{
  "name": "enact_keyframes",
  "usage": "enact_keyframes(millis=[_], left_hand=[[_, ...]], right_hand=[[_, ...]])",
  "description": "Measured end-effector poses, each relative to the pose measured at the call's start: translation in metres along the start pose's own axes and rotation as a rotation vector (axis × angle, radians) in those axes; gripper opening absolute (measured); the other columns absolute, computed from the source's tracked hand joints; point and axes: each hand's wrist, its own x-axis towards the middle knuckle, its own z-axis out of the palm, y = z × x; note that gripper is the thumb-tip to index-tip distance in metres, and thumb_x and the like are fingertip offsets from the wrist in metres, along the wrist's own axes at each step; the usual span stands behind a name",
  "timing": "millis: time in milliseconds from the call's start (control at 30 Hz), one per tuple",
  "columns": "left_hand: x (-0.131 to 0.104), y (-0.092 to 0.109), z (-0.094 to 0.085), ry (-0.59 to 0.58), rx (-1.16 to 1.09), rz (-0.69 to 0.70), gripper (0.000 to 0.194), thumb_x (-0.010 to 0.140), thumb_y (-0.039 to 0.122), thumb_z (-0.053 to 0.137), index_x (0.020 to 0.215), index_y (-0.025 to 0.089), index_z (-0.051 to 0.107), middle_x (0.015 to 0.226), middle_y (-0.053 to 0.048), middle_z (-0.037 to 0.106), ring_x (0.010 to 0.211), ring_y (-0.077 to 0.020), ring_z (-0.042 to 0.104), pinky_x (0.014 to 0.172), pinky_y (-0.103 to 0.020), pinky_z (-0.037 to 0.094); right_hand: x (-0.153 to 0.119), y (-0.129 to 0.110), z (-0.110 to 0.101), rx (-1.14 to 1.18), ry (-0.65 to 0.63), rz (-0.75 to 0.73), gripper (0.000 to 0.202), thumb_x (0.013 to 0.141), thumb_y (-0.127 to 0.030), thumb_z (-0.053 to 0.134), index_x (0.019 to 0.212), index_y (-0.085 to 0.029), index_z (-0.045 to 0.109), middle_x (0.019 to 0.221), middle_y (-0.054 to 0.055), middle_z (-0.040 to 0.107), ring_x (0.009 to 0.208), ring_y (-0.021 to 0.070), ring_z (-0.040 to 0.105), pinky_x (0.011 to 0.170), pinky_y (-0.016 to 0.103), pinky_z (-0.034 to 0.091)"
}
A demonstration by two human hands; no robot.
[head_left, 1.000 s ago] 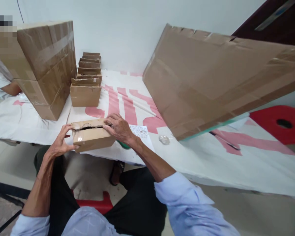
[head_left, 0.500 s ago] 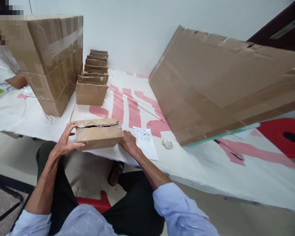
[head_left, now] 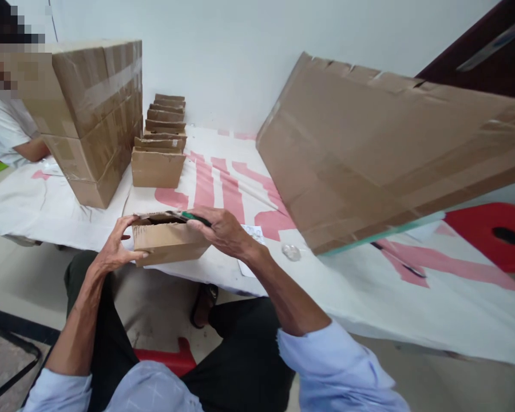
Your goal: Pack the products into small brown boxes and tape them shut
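The box (head_left: 171,243) is at the near edge of the table (head_left: 347,292); my left hand (head_left: 113,247) clamps its end, presumably steadying it, while my right hand (head_left: 225,232) grips a green-handled tool (head_left: 196,217) at its opening.

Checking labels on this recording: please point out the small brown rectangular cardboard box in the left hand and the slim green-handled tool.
Small brown rectangular cardboard box (head_left: 169,244): head view, on its front side.
Slim green-handled tool (head_left: 194,216): head view, on its green handle.
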Motion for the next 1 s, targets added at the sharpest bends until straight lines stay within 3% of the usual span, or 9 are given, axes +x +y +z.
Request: enact_keyframes(millis=[167, 267, 467, 533, 667, 733, 800, 900, 1000], left_hand=[[-0.001, 0.000, 0.001, -0.001, -0.010, 0.007, 0.095, 0.067, 0.040, 0.095, 0.151, 0.034, 0.052, 0.159, -0.014, 0.046, 0.147, -0.0386, 0.051, 0.104, -0.054, 0.057], [-0.002, -0.001, 0.002, -0.002, -0.020, 0.003, 0.094, 0.068, 0.038, 0.095, 0.151, 0.035, 0.052, 0.159, -0.013, 0.046, 0.147, -0.0379, 0.049, 0.104, -0.053, 0.056], [-0.002, 0.005, 0.003, -0.009, -0.043, 0.000, 0.097, 0.066, 0.039, 0.096, 0.151, 0.036, 0.051, 0.159, -0.013, 0.045, 0.148, -0.0383, 0.048, 0.104, -0.053, 0.056], [-0.001, 0.008, 0.002, -0.008, -0.035, 0.001, 0.096, 0.066, 0.038, 0.096, 0.151, 0.035, 0.052, 0.158, -0.013, 0.046, 0.147, -0.0380, 0.049, 0.103, -0.052, 0.056], [-0.001, 0.011, 0.001, -0.016, -0.008, 0.002, 0.096, 0.067, 0.037, 0.095, 0.151, 0.035, 0.051, 0.156, -0.013, 0.047, 0.145, -0.0375, 0.050, 0.103, -0.052, 0.057], [-0.001, 0.012, 0.001, -0.022, -0.002, 0.001, 0.096, 0.066, 0.037, 0.096, 0.151, 0.034, 0.052, 0.156, -0.013, 0.048, 0.145, -0.0379, 0.051, 0.103, -0.052, 0.057], [-0.001, 0.014, 0.000, -0.024, 0.002, -0.004, 0.096, 0.066, 0.037, 0.096, 0.151, 0.034, 0.052, 0.156, -0.013, 0.048, 0.145, -0.0381, 0.051, 0.102, -0.052, 0.057], [0.000, 0.017, 0.001, -0.028, 0.011, -0.001, 0.096, 0.067, 0.036, 0.095, 0.152, 0.034, 0.051, 0.155, -0.013, 0.048, 0.145, -0.0379, 0.051, 0.101, -0.052, 0.057], [0.000, 0.018, 0.002, -0.027, 0.024, 0.004, 0.094, 0.067, 0.036, 0.095, 0.151, 0.035, 0.051, 0.155, -0.013, 0.048, 0.144, -0.0377, 0.052, 0.101, -0.052, 0.057]], right_hand=[[0.005, -0.015, 0.007, -0.136, -0.128, -0.119, 0.026, 0.104, -0.033, 0.063, 0.126, -0.027, 0.075, 0.127, 0.009, 0.077, 0.116, 0.0275, 0.073, 0.099, 0.040, 0.059], [0.000, -0.010, 0.006, -0.112, -0.097, -0.139, 0.025, 0.102, -0.036, 0.067, 0.124, -0.028, 0.076, 0.124, 0.008, 0.077, 0.113, 0.0269, 0.073, 0.098, 0.041, 0.060], [-0.030, 0.065, 0.020, -0.040, 0.440, 0.411, 0.039, 0.100, -0.050, 0.056, 0.117, -0.020, 0.075, 0.105, 0.011, 0.078, 0.093, 0.0266, 0.071, 0.083, 0.041, 0.058], [-0.043, 0.095, 0.037, -0.002, 0.407, 0.588, 0.039, 0.093, -0.052, 0.059, 0.102, -0.019, 0.076, 0.090, 0.009, 0.077, 0.082, 0.0263, 0.068, 0.077, 0.041, 0.058], [-0.049, 0.116, 0.050, 0.031, 0.392, 0.632, 0.038, 0.092, -0.050, 0.055, 0.093, -0.018, 0.076, 0.089, 0.011, 0.076, 0.085, 0.0274, 0.069, 0.079, 0.043, 0.059], [-0.035, 0.104, 0.041, 0.033, 0.456, 0.539, 0.040, 0.096, -0.049, 0.053, 0.107, -0.018, 0.076, 0.107, 0.014, 0.075, 0.098, 0.0288, 0.070, 0.087, 0.046, 0.060], [-0.013, 0.080, 0.030, 0.016, 0.467, 0.295, 0.036, 0.099, -0.046, 0.059, 0.118, -0.021, 0.074, 0.121, 0.013, 0.072, 0.109, 0.0297, 0.069, 0.094, 0.047, 0.059], [0.028, 0.038, 0.028, -0.112, 0.272, -0.133, 0.034, 0.094, -0.034, 0.074, 0.128, -0.026, 0.073, 0.125, 0.011, 0.071, 0.122, 0.0323, 0.064, 0.105, 0.051, 0.055], [0.061, 0.008, 0.046, -0.243, 0.063, -0.369, 0.039, 0.093, -0.024, 0.077, 0.131, -0.026, 0.071, 0.126, 0.012, 0.071, 0.119, 0.0319, 0.064, 0.102, 0.049, 0.056]])
